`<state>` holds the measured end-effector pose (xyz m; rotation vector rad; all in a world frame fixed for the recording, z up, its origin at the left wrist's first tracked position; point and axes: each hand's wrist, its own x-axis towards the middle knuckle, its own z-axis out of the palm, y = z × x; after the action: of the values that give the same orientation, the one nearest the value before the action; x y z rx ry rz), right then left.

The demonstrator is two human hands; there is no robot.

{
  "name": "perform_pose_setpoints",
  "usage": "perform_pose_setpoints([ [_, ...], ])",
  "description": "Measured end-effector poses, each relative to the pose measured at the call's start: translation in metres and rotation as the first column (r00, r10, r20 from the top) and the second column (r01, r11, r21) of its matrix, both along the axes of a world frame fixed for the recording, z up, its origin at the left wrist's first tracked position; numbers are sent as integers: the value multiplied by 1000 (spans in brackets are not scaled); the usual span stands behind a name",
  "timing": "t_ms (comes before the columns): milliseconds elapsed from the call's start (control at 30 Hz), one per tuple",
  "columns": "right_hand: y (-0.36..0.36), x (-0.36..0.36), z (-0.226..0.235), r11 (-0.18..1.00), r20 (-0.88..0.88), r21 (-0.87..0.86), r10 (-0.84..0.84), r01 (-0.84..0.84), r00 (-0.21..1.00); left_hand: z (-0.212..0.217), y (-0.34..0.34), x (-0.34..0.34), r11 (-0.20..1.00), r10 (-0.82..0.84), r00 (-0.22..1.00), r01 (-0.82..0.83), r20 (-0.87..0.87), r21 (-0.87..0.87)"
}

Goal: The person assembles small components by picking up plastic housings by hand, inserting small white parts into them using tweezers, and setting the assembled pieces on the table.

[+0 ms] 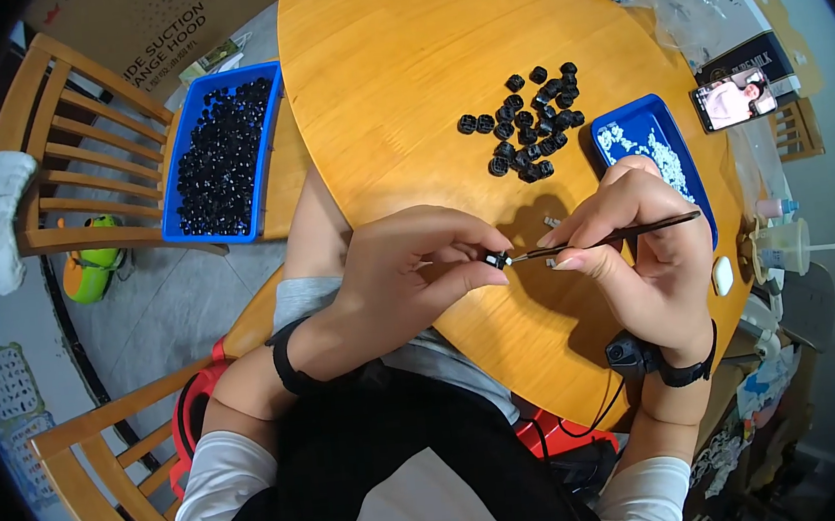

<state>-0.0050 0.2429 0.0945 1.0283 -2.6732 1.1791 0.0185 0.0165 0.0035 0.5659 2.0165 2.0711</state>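
Observation:
Between thumb and fingertips, my left hand (408,261) pinches a small black plastic part (495,259) with a white bit at its right end. My right hand (642,239) grips a pair of dark tweezers (626,234) like a pen. The tip of the tweezers meets the white bit on the black part, near the table edge. Beyond my hands, a loose cluster of similar black parts (529,136) lies on the wooden table. Two small pale pieces lie by my right fingertips. Partly behind my right hand stands a blue tray (684,134) of small white pieces.
On a chair at left, a blue bin (169,184) is full of black parts. The round table (388,62) spreads ahead. A phone (736,98) leans at the right near a plastic bag (700,7), a lidded cup (786,247) and a white case (723,275).

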Motion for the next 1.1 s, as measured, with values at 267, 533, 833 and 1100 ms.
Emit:
perform_pose_setpoints([
  [267,-1,5,4,992,45,-103,-74,78,996,-7,0,-1,994,-16,995,5,98,106],
  [533,-4,3,2,998,0,-64,-25,25,1000,-9,9,0,964,14,996,-38,91,264],
  [833,-4,5,3,999,-42,-45,-14,12,999,-7,5,1,957,21,993,-53,115,285],
  [1100,-8,5,0,997,-91,-74,-19,12,996,-5,2,2,988,-2,993,-17,122,153],
])
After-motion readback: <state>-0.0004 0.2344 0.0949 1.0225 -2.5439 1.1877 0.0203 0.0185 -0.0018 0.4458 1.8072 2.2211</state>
